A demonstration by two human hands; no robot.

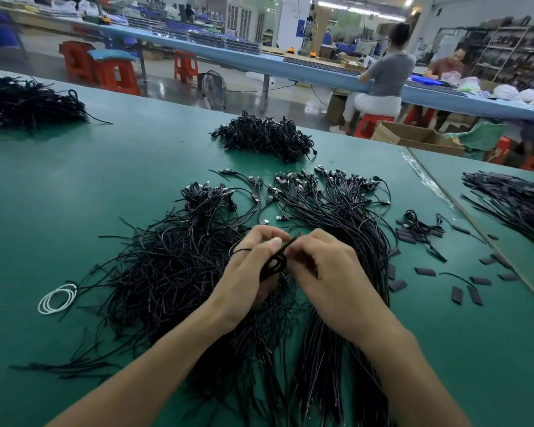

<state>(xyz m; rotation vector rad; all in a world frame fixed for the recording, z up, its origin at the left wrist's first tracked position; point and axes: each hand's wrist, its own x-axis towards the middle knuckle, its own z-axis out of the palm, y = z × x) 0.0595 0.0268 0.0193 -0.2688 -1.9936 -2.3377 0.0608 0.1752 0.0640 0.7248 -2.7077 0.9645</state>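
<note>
Coiled black cable [273,263], held just above the green table [74,180] near its middle, between both hands. Reading left to right: a heap of black cables [28,101] lies at the far-left corner. A small white wire ring [57,298] lies alone toward the front. A tangled pile of loose black strands [167,266] lies just beside the left hand, probably so that ties are within reach. Left hand [253,260]: fingers curled round the coil, thumb pressing the loops together so they cannot spring open. Right hand [324,266]: thumb and forefinger pinch a thin black end that sticks up from the coil, apparently to wrap it shut. Under and beyond this hand, straight cables [336,211] lie fanned with plugs pointing away, likely the unwound stock. Behind them sits a heap of tied bundles [264,137]. Further right, flat black sleeves [426,271] are scattered on the table. An open cardboard box [413,137] stands on the floor past the far edge; its contents cannot be made out.
</note>
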